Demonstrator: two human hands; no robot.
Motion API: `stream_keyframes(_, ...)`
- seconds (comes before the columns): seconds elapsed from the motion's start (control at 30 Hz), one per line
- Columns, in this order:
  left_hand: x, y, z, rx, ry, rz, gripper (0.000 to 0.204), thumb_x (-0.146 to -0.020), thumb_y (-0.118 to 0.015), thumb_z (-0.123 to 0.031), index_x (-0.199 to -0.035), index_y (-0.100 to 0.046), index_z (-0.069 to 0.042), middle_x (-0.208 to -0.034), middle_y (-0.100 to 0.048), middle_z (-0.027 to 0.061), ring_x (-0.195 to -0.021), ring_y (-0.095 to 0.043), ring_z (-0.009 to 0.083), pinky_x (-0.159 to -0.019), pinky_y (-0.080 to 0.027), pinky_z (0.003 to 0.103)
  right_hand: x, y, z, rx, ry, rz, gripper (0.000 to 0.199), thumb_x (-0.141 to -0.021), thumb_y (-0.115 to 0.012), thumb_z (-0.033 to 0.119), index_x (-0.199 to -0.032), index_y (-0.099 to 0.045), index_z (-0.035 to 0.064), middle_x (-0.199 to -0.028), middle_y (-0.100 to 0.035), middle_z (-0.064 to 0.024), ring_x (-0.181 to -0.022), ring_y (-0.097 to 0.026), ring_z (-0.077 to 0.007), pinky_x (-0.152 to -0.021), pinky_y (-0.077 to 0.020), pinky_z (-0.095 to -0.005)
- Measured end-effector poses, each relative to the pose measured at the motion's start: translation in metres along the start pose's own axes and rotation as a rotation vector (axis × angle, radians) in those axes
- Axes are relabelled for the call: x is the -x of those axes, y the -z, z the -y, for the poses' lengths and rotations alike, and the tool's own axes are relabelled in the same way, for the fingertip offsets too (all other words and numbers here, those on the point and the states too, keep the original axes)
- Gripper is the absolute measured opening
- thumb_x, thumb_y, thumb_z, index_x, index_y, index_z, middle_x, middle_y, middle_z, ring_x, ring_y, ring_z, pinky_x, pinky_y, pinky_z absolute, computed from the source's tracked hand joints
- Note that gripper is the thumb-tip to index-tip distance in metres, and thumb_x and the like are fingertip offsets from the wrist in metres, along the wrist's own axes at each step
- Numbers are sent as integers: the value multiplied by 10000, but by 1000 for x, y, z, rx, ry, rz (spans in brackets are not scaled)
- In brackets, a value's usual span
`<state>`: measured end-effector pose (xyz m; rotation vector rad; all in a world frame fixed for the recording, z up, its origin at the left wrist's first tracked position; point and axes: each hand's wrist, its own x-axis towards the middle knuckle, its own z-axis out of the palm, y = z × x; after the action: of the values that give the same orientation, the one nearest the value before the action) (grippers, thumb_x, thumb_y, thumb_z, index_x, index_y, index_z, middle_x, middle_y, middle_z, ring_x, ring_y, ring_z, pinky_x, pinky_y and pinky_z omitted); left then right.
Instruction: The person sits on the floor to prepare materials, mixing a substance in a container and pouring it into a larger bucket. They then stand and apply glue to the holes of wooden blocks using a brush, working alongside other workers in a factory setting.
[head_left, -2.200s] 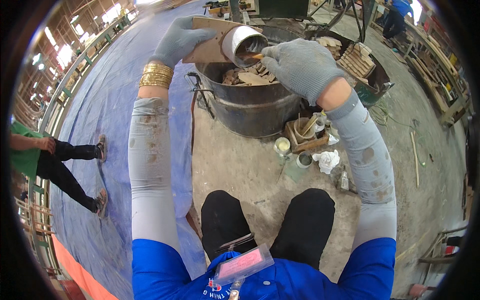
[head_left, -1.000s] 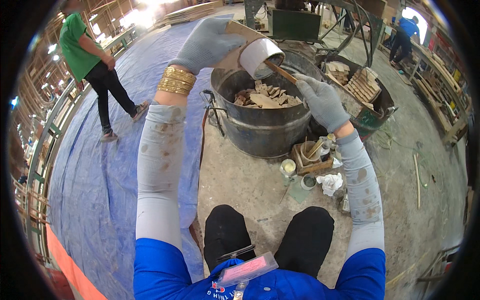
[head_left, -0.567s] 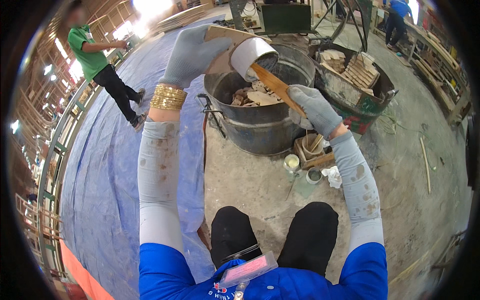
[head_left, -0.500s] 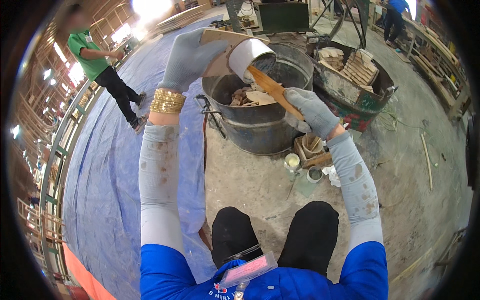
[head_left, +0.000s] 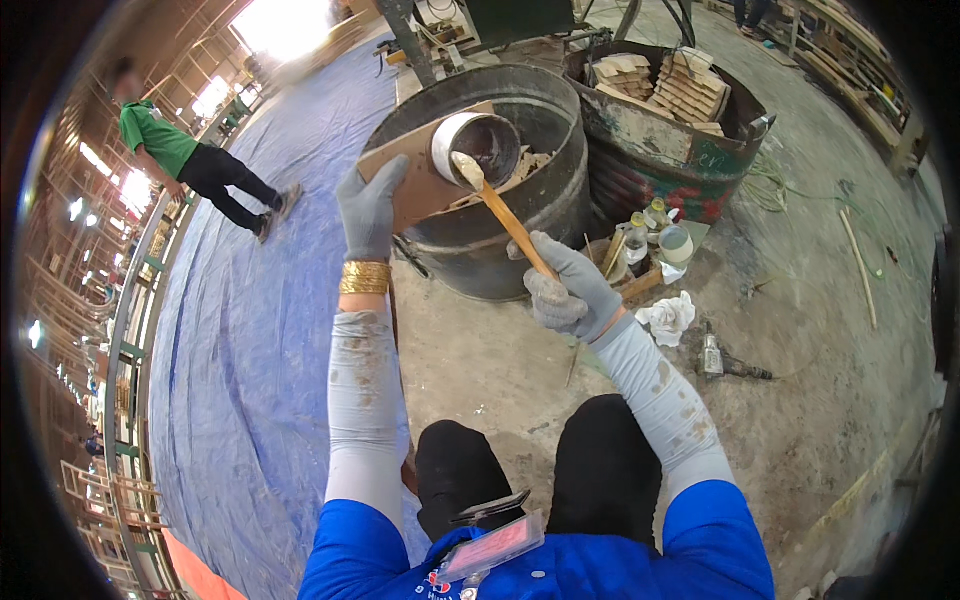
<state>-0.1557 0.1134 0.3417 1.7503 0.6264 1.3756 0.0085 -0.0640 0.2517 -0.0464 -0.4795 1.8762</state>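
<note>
One stick's (head_left: 510,224) slanting up-left from the right hand's (head_left: 574,288) clamped fingers to the can (head_left: 490,145) (left hand (head_left: 370,215) gripping the board (head_left: 412,192)).

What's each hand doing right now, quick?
Left hand: closed on the brown board, a white can tilted against it.
Right hand: closed around the wooden stick.
</note>
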Motion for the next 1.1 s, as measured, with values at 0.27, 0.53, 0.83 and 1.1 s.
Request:
stream_keyframes(0.27, 93, -11, 107, 265, 388, -202, 173, -782, -653, -88, -929, -624, 0, -857, -636, 37, -745, -578, 107, -667, -459, 239, 61, 24, 32, 695, 204, -494, 331, -957, -362, 277, -1072, -524, 13, -598, -567, -60, -389, -479, -88, -340, -351, -194)
stream_keyframes(0.53, 199, 6, 178, 185, 752, -213, 200, -752, -651, -97, -910, -632, 24, -835, -647, 57, -733, -600, 132, -653, -481, 263, 111, 142, 13, 935, -159, -916, 419, -913, -450, 305, -1214, -484, 15, -709, -621, -66, -508, -546, -80, -405, -407, -180)
stream_keyframes(0.83, 278, -43, 293, -386, 954, -96, 293, -713, -629, -207, -890, -639, 26, -794, -638, 124, -706, -604, 219, -620, -484, 328, 82, 331, -59, 2131, -131, -891, 425, -862, -463, 258, -1255, -473, 96, -944, -604, -190, -719, -617, -298, -594, -489, -418)
stream_keyframes(1.1, 272, -103, 305, -674, 928, -253, 287, -699, -580, -223, -866, -622, 6, -797, -637, 210, -774, -628, 345, -661, -479, 382, 75, 302, -75, 2349, -650, -919, 392, -858, -462, 190, -1250, -469, 182, -1016, -495, -234, -799, -601, -363, -679, -494, -438)
